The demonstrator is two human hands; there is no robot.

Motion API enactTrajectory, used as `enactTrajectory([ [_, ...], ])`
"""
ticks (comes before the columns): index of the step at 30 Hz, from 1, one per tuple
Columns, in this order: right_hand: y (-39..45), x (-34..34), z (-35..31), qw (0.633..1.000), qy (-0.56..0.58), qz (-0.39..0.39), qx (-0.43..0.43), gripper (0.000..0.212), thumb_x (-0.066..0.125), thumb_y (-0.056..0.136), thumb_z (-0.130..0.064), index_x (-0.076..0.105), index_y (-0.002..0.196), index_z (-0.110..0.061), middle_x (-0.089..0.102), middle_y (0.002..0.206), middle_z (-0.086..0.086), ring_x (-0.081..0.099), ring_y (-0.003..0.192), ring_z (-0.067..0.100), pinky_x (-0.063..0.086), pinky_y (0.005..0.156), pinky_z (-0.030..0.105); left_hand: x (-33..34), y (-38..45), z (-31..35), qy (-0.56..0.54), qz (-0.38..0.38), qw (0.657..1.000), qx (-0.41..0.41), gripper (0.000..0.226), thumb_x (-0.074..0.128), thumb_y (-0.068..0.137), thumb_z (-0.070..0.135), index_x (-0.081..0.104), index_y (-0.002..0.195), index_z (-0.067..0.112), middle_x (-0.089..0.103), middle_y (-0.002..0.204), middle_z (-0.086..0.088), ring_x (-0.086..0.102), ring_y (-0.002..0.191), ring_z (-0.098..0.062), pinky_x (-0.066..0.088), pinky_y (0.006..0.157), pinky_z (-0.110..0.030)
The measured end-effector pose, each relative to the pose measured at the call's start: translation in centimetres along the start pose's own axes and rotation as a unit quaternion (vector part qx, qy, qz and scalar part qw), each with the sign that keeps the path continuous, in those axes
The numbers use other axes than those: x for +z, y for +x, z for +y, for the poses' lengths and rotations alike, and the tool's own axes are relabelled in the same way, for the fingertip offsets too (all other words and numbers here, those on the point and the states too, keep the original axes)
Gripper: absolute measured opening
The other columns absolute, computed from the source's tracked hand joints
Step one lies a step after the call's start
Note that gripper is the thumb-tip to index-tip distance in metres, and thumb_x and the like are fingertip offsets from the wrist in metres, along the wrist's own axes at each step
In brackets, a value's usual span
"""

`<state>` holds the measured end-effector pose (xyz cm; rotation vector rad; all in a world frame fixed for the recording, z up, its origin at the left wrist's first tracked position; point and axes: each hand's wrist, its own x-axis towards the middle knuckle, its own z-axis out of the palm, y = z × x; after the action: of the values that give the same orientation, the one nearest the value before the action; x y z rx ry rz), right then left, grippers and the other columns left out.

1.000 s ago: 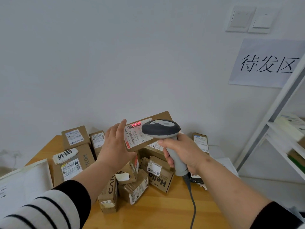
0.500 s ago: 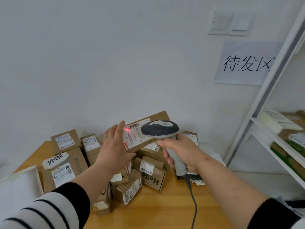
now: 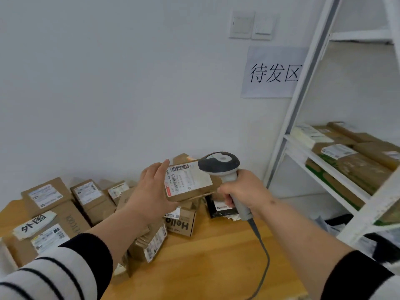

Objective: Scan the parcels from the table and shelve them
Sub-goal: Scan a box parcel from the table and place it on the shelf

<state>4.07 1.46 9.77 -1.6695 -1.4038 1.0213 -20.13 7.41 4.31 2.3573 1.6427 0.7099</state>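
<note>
Your left hand (image 3: 151, 189) fingers pinch the parcel (image 3: 190, 182) above the counter (image 3: 216, 256); your right hand (image 3: 242, 191) fingers wrap the scanner (image 3: 223, 167).

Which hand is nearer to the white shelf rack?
Right. The right hand, gripping the scanner, is closer to the shelf rack; the left hand holds the parcel farther left.

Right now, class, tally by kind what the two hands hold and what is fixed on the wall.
Cardboard parcel, in the left hand: 1
Barcode scanner, in the right hand: 1
Wall switches: 2
Paper sign: 1
Total: 5
</note>
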Motion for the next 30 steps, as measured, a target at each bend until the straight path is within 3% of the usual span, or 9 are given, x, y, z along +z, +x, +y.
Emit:
enactTrajectory([
  [6,-3.4,-6.0,3.9,0.991,-0.037,0.127,0.025,0.012,0.073,0.075,-0.014,0.06,0.075,-0.014,0.058,0.067,-0.001,0.053,0.062,0.015,0.041,0.056,0.027,0.9,0.8,6.7,0.017,-0.142,0.985,0.094,0.119,0.067,0.054,0.072,0.017,0.154,0.031,0.022,0.149,0.01,0.022,0.14,-0.017,0.03,0.115,-0.036],
  [11,-6.8,-13.9,8.2,0.983,-0.028,0.168,0.07,0.01,0.073,0.076,-0.014,0.065,0.079,-0.017,0.063,0.074,-0.001,0.058,0.069,0.012,0.041,0.053,0.025,3.8,1.9,15.3,0.037,-0.221,0.964,0.143,0.124,0.077,0.059,0.058,0.01,0.157,0.022,0.02,0.149,0.007,0.023,0.139,-0.016,0.027,0.116,-0.032],
  [16,-12.1,-24.4,14.4,0.974,0.042,0.177,0.138,0.018,0.072,0.074,-0.01,0.065,0.089,-0.018,0.064,0.089,0.007,0.059,0.083,0.023,0.049,0.066,0.034,7.7,1.1,27.3,-0.024,-0.285,0.943,0.167,0.114,0.078,0.052,0.04,0.025,0.151,0.024,0.029,0.129,0.011,0.036,0.122,-0.012,0.035,0.105,-0.027],
  [19,-16.1,-31.4,18.2,0.96,0.103,0.188,0.178,0.028,0.072,0.073,-0.008,0.066,0.1,-0.013,0.065,0.099,0.017,0.062,0.094,0.035,0.055,0.082,0.047,10.9,0.3,34.8,-0.038,-0.312,0.93,0.191,0.11,0.076,0.048,0.037,0.032,0.148,0.023,0.033,0.124,0.009,0.039,0.118,-0.012,0.037,0.105,-0.027],
  [22,-20.0,-38.0,21.5,0.944,0.145,0.216,0.201,0.024,0.069,0.08,-0.005,0.064,0.103,-0.008,0.062,0.094,0.017,0.06,0.088,0.034,0.051,0.075,0.041,13.8,-0.3,41.6,-0.05,-0.318,0.923,0.211,0.113,0.071,0.045,0.04,0.032,0.149,0.022,0.034,0.124,0.006,0.038,0.121,-0.013,0.036,0.109,-0.03],
  [25,-23.4,-43.1,24.3,0.93,0.178,0.248,0.207,0.021,0.067,0.081,-0.004,0.067,0.102,-0.008,0.063,0.095,0.018,0.062,0.088,0.036,0.051,0.076,0.042,16.2,-0.6,47.7,-0.078,-0.309,0.921,0.223,0.112,0.069,0.05,0.04,0.027,0.153,0.024,0.028,0.138,0.007,0.033,0.131,-0.014,0.031,0.113,-0.03],
  [30,-28.1,-49.1,28.0,0.905,0.218,0.289,0.223,0.027,0.067,0.083,-0.007,0.065,0.109,-0.013,0.068,0.102,0.018,0.065,0.091,0.034,0.053,0.066,0.04,19.3,0.2,57.6,-0.106,-0.309,0.901,0.286,0.109,0.07,0.056,0.038,0.025,0.155,0.027,0.016,0.152,0.013,0.02,0.139,-0.008,0.02,0.107,-0.018],
])
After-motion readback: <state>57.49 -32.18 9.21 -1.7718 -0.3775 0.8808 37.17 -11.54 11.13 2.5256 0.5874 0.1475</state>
